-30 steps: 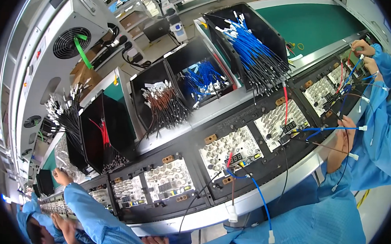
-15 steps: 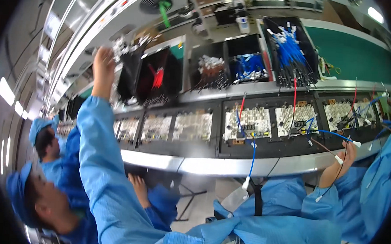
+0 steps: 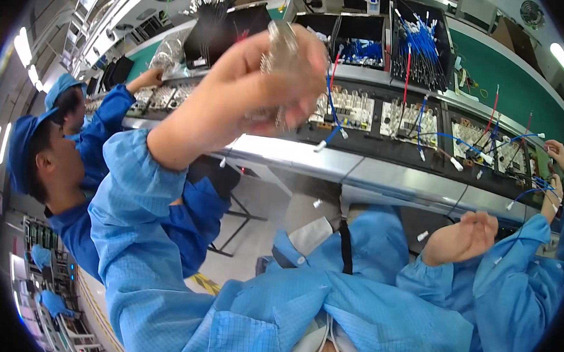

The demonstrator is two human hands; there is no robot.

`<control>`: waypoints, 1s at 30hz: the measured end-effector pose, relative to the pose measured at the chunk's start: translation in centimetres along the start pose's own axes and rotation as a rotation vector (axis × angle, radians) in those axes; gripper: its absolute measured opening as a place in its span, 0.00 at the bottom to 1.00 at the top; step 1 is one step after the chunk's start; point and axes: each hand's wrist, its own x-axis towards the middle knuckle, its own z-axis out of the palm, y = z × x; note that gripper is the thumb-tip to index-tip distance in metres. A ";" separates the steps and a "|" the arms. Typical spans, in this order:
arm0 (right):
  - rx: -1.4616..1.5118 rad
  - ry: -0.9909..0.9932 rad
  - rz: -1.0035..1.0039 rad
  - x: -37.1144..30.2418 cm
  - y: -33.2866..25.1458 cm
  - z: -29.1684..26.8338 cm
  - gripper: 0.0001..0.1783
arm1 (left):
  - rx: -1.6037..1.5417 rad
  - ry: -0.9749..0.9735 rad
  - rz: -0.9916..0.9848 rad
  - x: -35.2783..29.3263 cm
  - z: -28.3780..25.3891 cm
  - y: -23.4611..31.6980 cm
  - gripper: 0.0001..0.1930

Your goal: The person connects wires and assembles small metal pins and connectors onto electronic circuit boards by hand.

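Observation:
My left hand (image 3: 268,78) is raised in front of the bench, fingers wrapped round a shiny, translucent piece with ridged edges (image 3: 281,43). Blur keeps me from telling its kind. Behind that hand, white circuit boards (image 3: 357,111) sit in black trays along the bench. Red, blue and black wires rise from them, and white connectors (image 3: 456,164) dangle over the tray edge. My right hand (image 3: 462,238) hovers low, off the bench's front edge, palm up with loosely curved fingers. Nothing shows in it. A loose white connector (image 3: 422,236) hangs beside its wrist.
Black bins at the back hold blue wires (image 3: 422,46) and short blue leads (image 3: 362,52). White-tipped wires (image 3: 212,1) lie by a clear plastic bag (image 3: 168,54) at the far left. Co-workers in blue stand left (image 3: 69,176); another's hands (image 3: 557,157) work at the right.
My left hand has come back from the far-left bins, now gripping the shiny piece. My right hand has dropped away from the hanging wires. The whole view has shifted.

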 end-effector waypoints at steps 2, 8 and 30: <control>0.140 -0.051 -0.084 1.7 -3.5 0.9 0.11 | -0.057 -0.095 -0.015 -1.2 2.3 -0.8 0.12; 0.224 -0.960 -0.215 5.3 -8.7 7.7 0.22 | 0.277 -0.169 0.117 -3.5 7.9 -4.6 0.08; 0.527 -0.811 0.425 -3.0 -1.8 11.5 0.24 | -0.820 -0.145 -0.120 -4.9 8.5 -17.8 0.08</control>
